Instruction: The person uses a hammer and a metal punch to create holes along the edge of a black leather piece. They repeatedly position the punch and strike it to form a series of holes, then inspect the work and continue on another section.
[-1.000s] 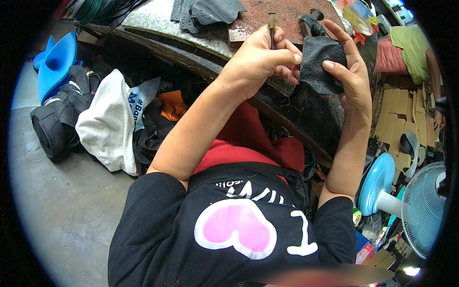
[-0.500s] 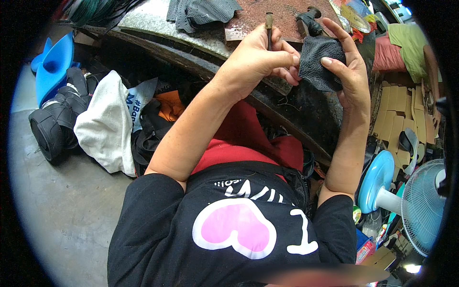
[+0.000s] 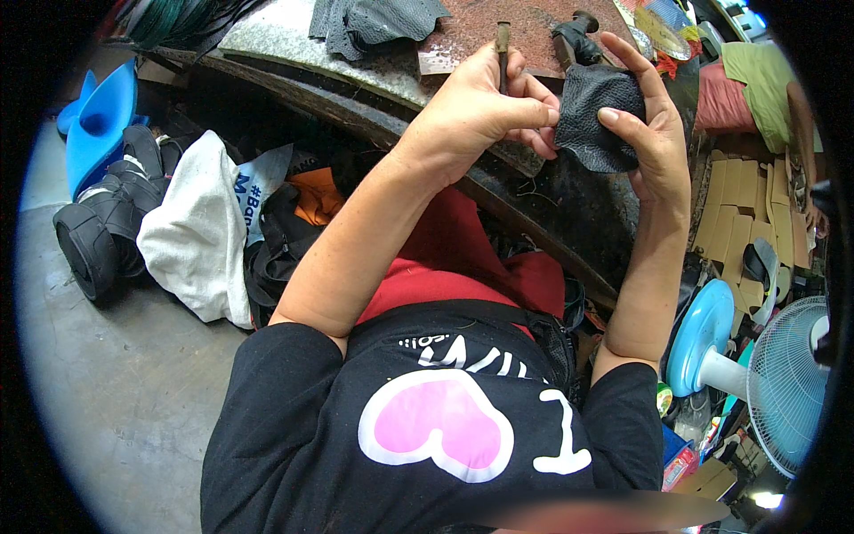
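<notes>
My left hand (image 3: 498, 107) is closed around a slim metal punch (image 3: 503, 55), which stands up between the fingers with its flat end on top. Its thumb and fingertips meet at the left edge of a piece of black grained leather (image 3: 598, 111). Whether they pinch that edge I cannot tell. My right hand (image 3: 654, 125) grips the leather from the right, thumb on the near face and the index finger stretched upward. Just beyond the leather, a hammer-like tool (image 3: 576, 40) with a black-wrapped part lies on a reddish board (image 3: 454, 58).
More black leather pieces (image 3: 378, 27) lie on a pale slab (image 3: 285, 40) at the bench's far left. The dark bench edge (image 3: 356, 116) runs under my forearms. A blue fan (image 3: 787, 383) stands at right, near flattened cardboard (image 3: 743, 200) and another person (image 3: 756, 89). Left are bags and a white cloth (image 3: 197, 231).
The leather has shifted very slightly in my fingers. Both hands keep nearly the same place and grip. At the far right, the other person's hand has moved a little.
</notes>
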`<state>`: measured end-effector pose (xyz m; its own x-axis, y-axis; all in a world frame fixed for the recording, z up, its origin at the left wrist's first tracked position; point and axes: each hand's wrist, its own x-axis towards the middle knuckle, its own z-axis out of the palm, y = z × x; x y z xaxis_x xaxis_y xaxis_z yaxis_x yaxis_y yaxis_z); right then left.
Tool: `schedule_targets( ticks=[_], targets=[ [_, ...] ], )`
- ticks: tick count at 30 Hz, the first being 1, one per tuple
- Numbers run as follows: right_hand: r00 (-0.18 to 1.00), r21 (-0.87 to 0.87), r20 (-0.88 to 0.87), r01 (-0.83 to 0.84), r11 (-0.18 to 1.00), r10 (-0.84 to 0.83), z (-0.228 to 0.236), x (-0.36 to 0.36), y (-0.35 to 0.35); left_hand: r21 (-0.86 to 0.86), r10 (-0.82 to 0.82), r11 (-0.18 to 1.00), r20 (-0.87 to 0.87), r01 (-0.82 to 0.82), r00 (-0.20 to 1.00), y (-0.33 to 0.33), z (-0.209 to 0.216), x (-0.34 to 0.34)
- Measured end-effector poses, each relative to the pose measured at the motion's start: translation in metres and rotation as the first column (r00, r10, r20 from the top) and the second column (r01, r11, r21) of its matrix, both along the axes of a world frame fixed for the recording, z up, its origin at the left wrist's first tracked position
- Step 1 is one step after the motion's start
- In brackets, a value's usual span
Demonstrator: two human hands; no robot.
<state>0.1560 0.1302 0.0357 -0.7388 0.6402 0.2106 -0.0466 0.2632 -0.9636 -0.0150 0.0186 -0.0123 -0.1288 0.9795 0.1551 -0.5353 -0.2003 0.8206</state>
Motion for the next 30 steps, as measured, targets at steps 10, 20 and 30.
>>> schedule_targets(
  ticks=[10,20,30],
  targets=[
    [0.997,-0.132,0.042,-0.059,0.989,0.066,-0.0007,-0.0003,0.0035,0.003,-0.033,0.999,0.047,0.033,0.998,-0.0001,0.0001,-0.0016],
    [0.999,-0.132,-0.005,-0.051,0.99,0.051,-0.0041,-0.0038,0.0022,-0.004,-0.04,0.999,0.068,0.04,0.997,0.0005,-0.0022,-0.0031],
    [0.999,-0.104,0.002,-0.034,0.994,0.035,-0.003,-0.0015,0.0027,-0.001,-0.054,0.999,0.136,0.055,0.989,-0.0009,-0.0008,-0.0015]
  ],
)
